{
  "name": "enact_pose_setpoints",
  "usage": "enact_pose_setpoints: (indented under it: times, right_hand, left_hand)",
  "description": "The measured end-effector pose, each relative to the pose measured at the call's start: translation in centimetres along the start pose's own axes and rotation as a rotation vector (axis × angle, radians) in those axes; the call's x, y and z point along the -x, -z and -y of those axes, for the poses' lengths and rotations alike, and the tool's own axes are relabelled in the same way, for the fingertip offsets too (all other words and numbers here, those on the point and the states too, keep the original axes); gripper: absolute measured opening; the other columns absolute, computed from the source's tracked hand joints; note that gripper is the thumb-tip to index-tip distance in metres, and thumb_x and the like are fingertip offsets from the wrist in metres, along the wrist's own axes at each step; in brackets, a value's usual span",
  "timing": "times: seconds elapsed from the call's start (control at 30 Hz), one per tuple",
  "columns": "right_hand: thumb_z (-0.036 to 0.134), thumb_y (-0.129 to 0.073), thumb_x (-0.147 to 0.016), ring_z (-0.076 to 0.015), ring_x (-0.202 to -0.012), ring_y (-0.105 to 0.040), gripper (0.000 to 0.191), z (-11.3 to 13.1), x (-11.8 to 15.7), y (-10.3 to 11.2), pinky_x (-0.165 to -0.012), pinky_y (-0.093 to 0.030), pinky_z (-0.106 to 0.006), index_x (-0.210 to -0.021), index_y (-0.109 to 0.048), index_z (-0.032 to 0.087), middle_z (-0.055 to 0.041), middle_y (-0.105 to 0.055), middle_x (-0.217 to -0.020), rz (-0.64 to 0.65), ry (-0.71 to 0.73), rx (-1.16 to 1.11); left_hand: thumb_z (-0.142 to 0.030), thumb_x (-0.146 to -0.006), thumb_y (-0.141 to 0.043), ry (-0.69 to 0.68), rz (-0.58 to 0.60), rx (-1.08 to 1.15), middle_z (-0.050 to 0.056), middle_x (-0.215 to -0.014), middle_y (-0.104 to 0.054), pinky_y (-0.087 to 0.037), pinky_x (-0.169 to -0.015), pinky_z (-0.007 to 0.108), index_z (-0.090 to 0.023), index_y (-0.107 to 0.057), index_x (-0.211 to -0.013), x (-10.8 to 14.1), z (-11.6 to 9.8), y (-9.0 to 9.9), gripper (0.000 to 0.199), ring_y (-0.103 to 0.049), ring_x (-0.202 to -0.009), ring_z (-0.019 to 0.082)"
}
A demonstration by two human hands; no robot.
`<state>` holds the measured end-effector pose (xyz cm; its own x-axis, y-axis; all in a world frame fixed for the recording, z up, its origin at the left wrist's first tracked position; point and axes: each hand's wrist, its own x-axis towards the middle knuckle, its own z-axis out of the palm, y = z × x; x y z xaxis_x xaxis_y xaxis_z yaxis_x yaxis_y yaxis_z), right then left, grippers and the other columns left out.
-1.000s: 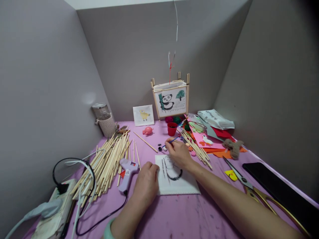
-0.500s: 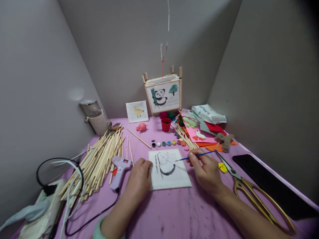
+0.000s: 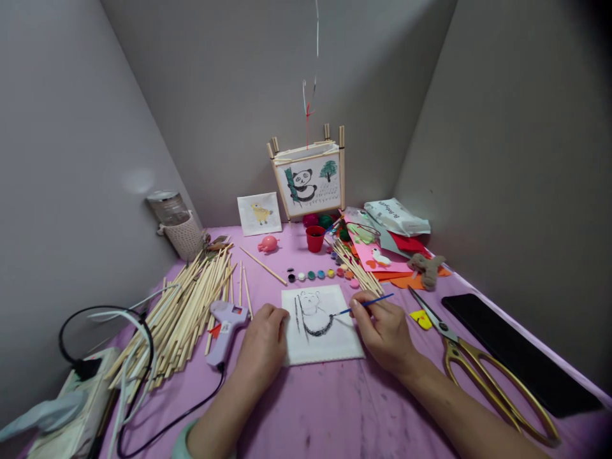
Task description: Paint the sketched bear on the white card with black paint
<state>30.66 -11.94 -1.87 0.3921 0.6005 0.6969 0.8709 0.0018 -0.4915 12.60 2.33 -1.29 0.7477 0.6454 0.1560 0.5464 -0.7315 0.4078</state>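
Observation:
A white canvas sheet (image 3: pixel 329 347) with a panda outline lies in front of me; its lower curve is filled in black. My left hand (image 3: pixel 264 338) is closed at the sheet's left edge, its thumb and fingers together on that edge. In my right hand (image 3: pixel 385 328) a thin blue paintbrush (image 3: pixel 366 303) is pinched, its tip touching the right end of the black curve. Beyond the sheet sits a row of small paint pots (image 3: pixel 311 275), with a red cup (image 3: pixel 315 239) of dark liquid behind them.
Wooden sticks (image 3: pixel 191 319) and a lilac glue gun (image 3: pixel 225 331) lie left. Gold-handled scissors (image 3: pixel 471 363) and a black slab (image 3: pixel 521 354) are right. At the back hangs a panda lantern (image 3: pixel 310 185); a chick picture (image 3: pixel 259 214) stands beside it.
My right hand has moved slightly left, and the brush tip has come down from above the sheet's drawing onto the black curve. The whole view has shifted a little.

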Motion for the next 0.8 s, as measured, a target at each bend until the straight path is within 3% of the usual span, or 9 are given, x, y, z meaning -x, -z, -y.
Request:
enact_pose_setpoints:
  times: [0.8]
  right_hand:
    - [0.021,-0.045,-0.092,-0.0162,-0.063,-0.059,0.019,0.06,-0.05,-0.3,-0.063,-0.043,-0.028,-0.078,-0.057,0.019,-0.0033,-0.064,-0.071,0.031,0.037,0.02]
  left_hand:
    - [-0.009,-0.088,-0.043,-0.012,-0.01,0.013,0.007,-0.096,-0.059,-0.045,-0.085,0.032,-0.016,-0.065,-0.099,0.06,0.02,-0.05,0.026,-0.057,-0.094,0.02]
